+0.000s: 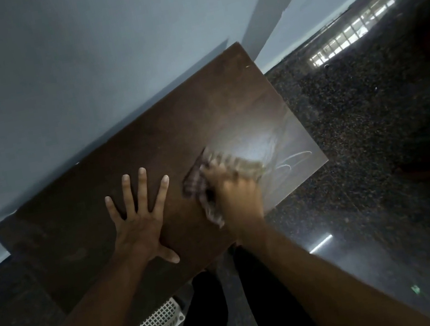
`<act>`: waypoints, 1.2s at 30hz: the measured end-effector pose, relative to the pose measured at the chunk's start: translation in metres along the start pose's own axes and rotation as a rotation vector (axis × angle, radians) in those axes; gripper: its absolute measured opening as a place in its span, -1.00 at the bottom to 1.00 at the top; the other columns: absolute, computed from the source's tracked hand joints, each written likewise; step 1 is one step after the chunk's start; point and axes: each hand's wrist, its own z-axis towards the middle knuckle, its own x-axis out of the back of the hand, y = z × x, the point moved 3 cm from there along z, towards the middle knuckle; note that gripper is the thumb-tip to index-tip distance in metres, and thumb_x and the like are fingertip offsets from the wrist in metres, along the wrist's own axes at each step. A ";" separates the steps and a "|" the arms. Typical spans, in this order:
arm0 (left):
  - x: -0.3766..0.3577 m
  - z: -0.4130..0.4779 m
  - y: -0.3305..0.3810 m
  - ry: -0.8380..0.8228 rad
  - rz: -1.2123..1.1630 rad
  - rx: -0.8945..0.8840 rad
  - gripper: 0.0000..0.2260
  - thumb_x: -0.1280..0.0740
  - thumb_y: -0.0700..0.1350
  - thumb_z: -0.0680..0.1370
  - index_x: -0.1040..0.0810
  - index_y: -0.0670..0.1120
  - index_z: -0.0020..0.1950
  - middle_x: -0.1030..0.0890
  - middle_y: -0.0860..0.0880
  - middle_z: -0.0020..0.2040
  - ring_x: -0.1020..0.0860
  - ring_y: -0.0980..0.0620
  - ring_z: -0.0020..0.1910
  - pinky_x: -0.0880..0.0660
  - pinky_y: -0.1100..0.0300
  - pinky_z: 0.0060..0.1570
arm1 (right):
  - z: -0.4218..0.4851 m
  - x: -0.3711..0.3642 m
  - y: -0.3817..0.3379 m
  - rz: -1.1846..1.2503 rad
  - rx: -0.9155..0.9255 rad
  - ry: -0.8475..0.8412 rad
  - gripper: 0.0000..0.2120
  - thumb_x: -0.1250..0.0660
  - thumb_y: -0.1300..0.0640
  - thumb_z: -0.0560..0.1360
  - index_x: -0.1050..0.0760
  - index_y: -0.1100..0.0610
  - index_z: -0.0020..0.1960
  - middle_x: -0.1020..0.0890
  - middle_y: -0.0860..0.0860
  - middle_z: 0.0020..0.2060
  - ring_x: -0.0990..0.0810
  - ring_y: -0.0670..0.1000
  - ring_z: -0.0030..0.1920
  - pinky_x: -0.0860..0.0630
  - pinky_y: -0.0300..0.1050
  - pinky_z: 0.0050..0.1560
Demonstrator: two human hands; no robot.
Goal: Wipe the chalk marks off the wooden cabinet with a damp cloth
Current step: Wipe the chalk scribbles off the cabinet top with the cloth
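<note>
Two bare forearms come in from 6 o'clock, with black trouser legs [207, 322] between them. A white lattice basket [161, 323] sits on the floor at 7 o'clock, below the cabinet's near edge.

Left hand [140, 225]: flat, palm down on the cabinet [86, 202] top. Fingers are straight and spread wide toward 12, thumb out toward 5. It holds nothing.

Right hand [239, 201]: motion-blurred, at 3 o'clock of the left, near but apart. Its fingers curl over a bunched cloth [240, 167] and press it onto the wood.

The cloth sticks out past the knuckles toward 12 and 10. It is pale with a darker striped part.

Chalk marks [294, 161]: thin white loops just beside the cloth at 3 o'clock, near the cabinet's right end. No letters I can make out.

A bright glossy patch on the wood lies at 1 o'clock of the cloth.

The cabinet backs onto a pale wall [49, 77]. Dark speckled floor [364, 151] is at 3 o'clock, with a window reflection at 2.
</note>
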 end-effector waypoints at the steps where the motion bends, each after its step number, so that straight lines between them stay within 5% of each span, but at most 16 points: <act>1: 0.000 -0.001 0.000 0.000 0.003 0.005 0.59 -0.51 0.52 -0.08 0.70 0.10 0.40 0.69 -0.19 0.41 0.71 -0.30 0.33 0.21 -0.54 0.38 | -0.019 -0.004 -0.009 0.018 0.028 0.011 -0.60 -0.12 -0.03 0.50 -0.58 -0.05 0.25 -0.67 -0.01 0.11 -0.69 0.06 -0.24 -0.61 -0.08 -0.41; 6: 0.001 0.000 0.001 -0.023 0.001 0.022 0.59 -0.51 0.52 -0.07 0.71 0.09 0.39 0.70 -0.20 0.40 0.70 -0.30 0.34 0.20 -0.53 0.39 | -0.035 -0.014 -0.001 -0.034 0.013 -0.030 -0.57 -0.33 0.18 0.48 -0.52 -0.10 0.32 -0.62 -0.07 0.23 -0.71 0.07 -0.14 -0.63 -0.06 -0.29; 10: 0.000 0.002 -0.001 -0.049 -0.008 0.009 0.58 -0.52 0.51 -0.05 0.72 0.10 0.38 0.71 -0.19 0.39 0.71 -0.30 0.33 0.24 -0.53 0.38 | 0.012 0.015 0.057 -0.046 -0.245 0.092 -0.61 -0.30 0.19 0.55 -0.50 -0.11 0.33 -0.67 0.08 -0.16 -0.65 0.13 -0.27 -0.48 -0.10 -0.32; 13: 0.000 0.002 -0.001 -0.058 0.001 0.008 0.59 -0.51 0.52 -0.06 0.71 0.10 0.39 0.70 -0.20 0.39 0.73 -0.30 0.32 0.26 -0.53 0.36 | 0.055 0.044 0.106 -0.159 -0.408 0.152 -0.69 -0.24 0.16 0.61 -0.51 -0.11 0.29 -0.61 0.08 -0.26 -0.51 0.06 -0.39 -0.34 -0.16 -0.40; 17: 0.001 0.002 -0.001 -0.067 -0.001 -0.006 0.58 -0.52 0.52 -0.05 0.71 0.10 0.39 0.71 -0.20 0.39 0.74 -0.29 0.31 0.30 -0.51 0.33 | 0.084 0.060 0.139 -0.050 -0.635 0.238 -0.84 -0.30 0.21 0.55 -0.61 0.15 0.08 -0.66 0.23 -0.08 -0.63 0.28 -0.09 -0.49 0.06 -0.18; 21: 0.002 0.000 -0.001 -0.076 0.004 -0.002 0.57 -0.51 0.52 -0.03 0.71 0.09 0.40 0.70 -0.21 0.39 0.73 -0.31 0.31 0.29 -0.52 0.32 | 0.063 0.051 0.118 -0.088 -0.509 0.283 -0.75 -0.24 0.16 0.61 -0.60 0.02 0.22 -0.70 0.16 -0.10 -0.67 0.16 -0.23 -0.46 -0.09 -0.33; 24: 0.003 0.000 -0.001 -0.078 -0.001 0.002 0.56 -0.50 0.53 -0.01 0.73 0.08 0.38 0.70 -0.22 0.39 0.72 -0.33 0.31 0.25 -0.54 0.35 | 0.016 0.040 0.103 -0.095 -0.312 0.291 -0.68 -0.43 0.31 0.45 -0.65 0.05 0.16 -0.71 0.15 -0.22 -0.56 0.06 -0.49 -0.36 -0.22 -0.52; 30: -0.001 0.003 -0.002 -0.068 -0.008 -0.008 0.56 -0.49 0.54 -0.02 0.71 0.08 0.40 0.68 -0.22 0.41 0.69 -0.34 0.35 0.20 -0.57 0.38 | -0.059 0.007 0.104 -0.064 -0.029 0.093 -0.43 -0.61 0.30 0.24 -0.63 -0.05 0.20 -0.69 0.01 0.10 -0.69 0.04 -0.33 -0.52 -0.17 -0.51; 36: -0.003 0.005 -0.003 -0.061 0.003 -0.006 0.57 -0.48 0.55 -0.05 0.69 0.09 0.41 0.67 -0.22 0.43 0.68 -0.33 0.36 0.22 -0.55 0.36 | 0.008 0.030 0.132 -0.027 -0.272 0.261 -0.62 -0.53 0.21 0.39 -0.64 -0.10 0.16 -0.69 0.06 -0.33 -0.43 0.00 -0.57 -0.24 -0.29 -0.43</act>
